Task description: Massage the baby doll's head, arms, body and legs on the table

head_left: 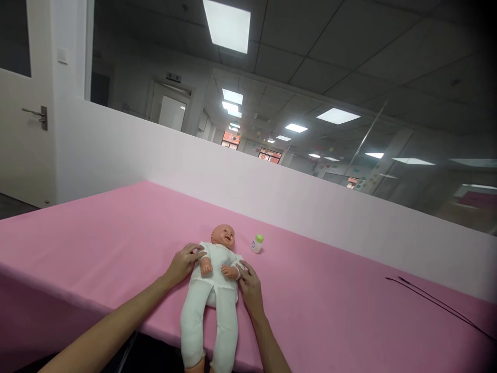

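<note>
A baby doll [219,267] in white clothes lies on its back on the pink-covered table [116,233], its head toward the far wall and its legs reaching over the near edge. From the left, my left hand [186,263] holds the doll's upper arm and sleeve near the shoulder. On the opposite side my right hand [251,287] has its fingers around the other sleeve, close to the doll's small hand. Just right of the doll's head stands a small clear bottle with a green cap [257,243], upright and apart from both hands.
Thin black cables [435,301] lie on the table at the right. A white low wall [217,173] with glass above it runs along the far side. At the far left is a door with a metal handle [42,118].
</note>
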### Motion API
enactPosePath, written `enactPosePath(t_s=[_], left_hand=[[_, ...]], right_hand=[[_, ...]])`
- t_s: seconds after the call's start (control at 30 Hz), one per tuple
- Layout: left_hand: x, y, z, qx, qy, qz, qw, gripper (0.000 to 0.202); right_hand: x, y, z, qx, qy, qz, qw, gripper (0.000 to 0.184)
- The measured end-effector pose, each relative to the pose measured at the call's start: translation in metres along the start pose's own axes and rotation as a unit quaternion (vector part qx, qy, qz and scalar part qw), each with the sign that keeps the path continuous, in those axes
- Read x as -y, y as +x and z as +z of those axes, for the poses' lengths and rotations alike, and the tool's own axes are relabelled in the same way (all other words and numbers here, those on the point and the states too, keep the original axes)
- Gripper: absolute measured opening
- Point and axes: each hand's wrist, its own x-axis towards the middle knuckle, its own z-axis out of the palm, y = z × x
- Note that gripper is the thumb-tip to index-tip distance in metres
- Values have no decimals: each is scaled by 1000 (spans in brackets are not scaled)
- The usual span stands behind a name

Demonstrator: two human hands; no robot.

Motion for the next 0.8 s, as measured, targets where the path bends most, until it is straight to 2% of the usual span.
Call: enactPosePath(t_s=[0.07, 0.13, 0.27, 0.33, 0.37, 0.43, 0.5, 0.57, 0.63, 0.7, 0.8], left_hand=[[1, 2, 0, -6, -36, -37, 999, 36], [3, 3, -2, -38, -90, -111, 989, 31], [15, 6, -6, -163, -175, -289, 927, 30], [18, 7, -8, -193, -190, -331, 904, 33], [18, 8, -9, -197, -193, -335, 901, 34], [15, 8, -9, -185, -186, -309, 914, 32], [8, 7, -7, -149, -163, -253, 942, 30], [2, 5, -5, -89, -123, -165, 974, 29], [-1, 2, -3, -39, -75, -71, 994, 33], [-2, 0, -2, -20, -30, -4, 999, 39], [-1, -1, -1, -19, 3, 25, 999, 43]], right_hand=[[-3, 1, 0, -22, 29, 27, 999, 37], [-6, 3, -1, -67, 84, 88, 990, 36], [-12, 4, -9, -164, 162, 236, 944, 45], [-14, 3, -13, -195, 162, 262, 931, 52], [-14, 3, -14, -198, 159, 264, 930, 54], [-12, 4, -14, -183, 154, 254, 937, 50], [-8, 5, -11, -148, 160, 217, 952, 44], [-4, 5, -7, -104, 157, 164, 968, 43], [-2, 5, -4, -51, 126, 113, 984, 40], [-1, 3, -3, -12, 80, 78, 994, 36], [-1, 1, -2, 8, 45, 54, 997, 37]])
